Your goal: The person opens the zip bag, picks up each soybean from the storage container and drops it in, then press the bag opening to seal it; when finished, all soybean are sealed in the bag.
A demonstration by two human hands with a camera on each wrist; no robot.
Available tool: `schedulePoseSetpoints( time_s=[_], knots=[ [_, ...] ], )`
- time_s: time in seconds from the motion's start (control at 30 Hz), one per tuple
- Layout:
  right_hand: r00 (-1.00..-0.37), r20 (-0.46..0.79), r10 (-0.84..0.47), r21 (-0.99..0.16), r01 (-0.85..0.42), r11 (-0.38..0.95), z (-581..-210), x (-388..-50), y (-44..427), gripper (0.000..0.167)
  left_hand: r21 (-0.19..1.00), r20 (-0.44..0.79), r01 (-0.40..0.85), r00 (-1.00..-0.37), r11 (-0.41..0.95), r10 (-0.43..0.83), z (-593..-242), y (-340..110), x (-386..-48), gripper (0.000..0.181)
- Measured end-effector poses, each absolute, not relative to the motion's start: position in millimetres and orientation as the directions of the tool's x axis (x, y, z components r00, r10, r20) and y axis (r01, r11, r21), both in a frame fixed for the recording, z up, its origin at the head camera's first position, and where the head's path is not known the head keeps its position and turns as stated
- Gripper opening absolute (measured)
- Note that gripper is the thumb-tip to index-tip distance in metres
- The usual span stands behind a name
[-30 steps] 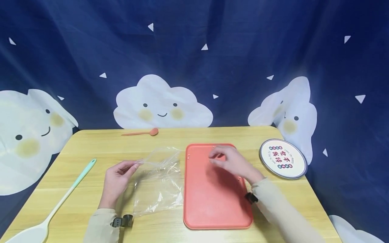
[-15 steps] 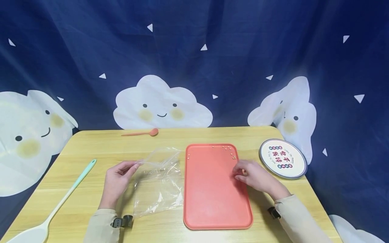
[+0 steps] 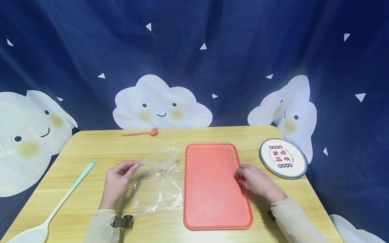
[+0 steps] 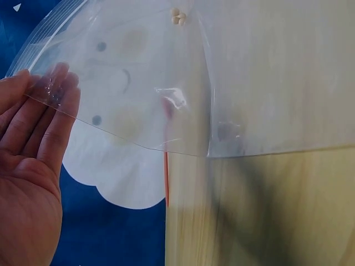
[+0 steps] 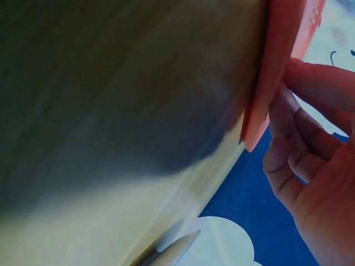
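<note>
My left hand (image 3: 117, 184) pinches the upper left edge of a clear zip bag (image 3: 161, 195) lying left of the red tray (image 3: 215, 192). The left wrist view shows that hand (image 4: 36, 160) at the bag's zip end, with small beige pieces (image 4: 178, 18) through the film. At the tray's right rim is my right hand (image 3: 258, 180), fingers bent and tips low. In the right wrist view this hand's (image 5: 321, 160) fingertips meet the red rim (image 5: 274, 72), partly hidden behind it; whether they hold anything is unclear. Small pale pieces (image 3: 230, 148) lie in the tray's upper corners.
A round plate or mat with lettering (image 3: 283, 158) lies at the table's right. A small red spoon (image 3: 139, 133) is near the back edge. At the left lies a long spoon with a green handle (image 3: 73, 187). Behind the table (image 3: 100, 145) hangs a blue cloud-patterned curtain (image 3: 231, 67).
My right hand has moved from above the tray's upper part right and nearer to me, onto its right rim, uncovering the pale pieces at the upper right. My left hand and the bag look unchanged.
</note>
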State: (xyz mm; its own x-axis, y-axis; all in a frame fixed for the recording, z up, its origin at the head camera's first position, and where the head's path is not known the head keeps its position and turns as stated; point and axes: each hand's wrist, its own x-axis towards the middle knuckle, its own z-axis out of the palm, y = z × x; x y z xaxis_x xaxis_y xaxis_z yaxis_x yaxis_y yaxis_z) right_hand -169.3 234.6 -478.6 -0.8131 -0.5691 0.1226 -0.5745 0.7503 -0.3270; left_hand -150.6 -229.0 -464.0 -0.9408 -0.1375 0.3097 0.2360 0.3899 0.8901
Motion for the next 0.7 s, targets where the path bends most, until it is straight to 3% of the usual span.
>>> schedulePoseSetpoints(
  time_s=[0.5, 0.7],
  knots=[
    [-0.81, 0.103, -0.577, -0.283, -0.58, 0.764, -481, -169, 232, 0.014, 0.887, 0.301, 0.224, -0.943, 0.404, -0.139, -465, -230, -150, 0.01],
    [-0.827, 0.113, -0.551, -0.409, -0.544, 0.733, -469, -175, 226, 0.011, 0.883, 0.298, 0.219, -0.945, 0.414, -0.137, -464, -230, -149, 0.011]
  ],
)
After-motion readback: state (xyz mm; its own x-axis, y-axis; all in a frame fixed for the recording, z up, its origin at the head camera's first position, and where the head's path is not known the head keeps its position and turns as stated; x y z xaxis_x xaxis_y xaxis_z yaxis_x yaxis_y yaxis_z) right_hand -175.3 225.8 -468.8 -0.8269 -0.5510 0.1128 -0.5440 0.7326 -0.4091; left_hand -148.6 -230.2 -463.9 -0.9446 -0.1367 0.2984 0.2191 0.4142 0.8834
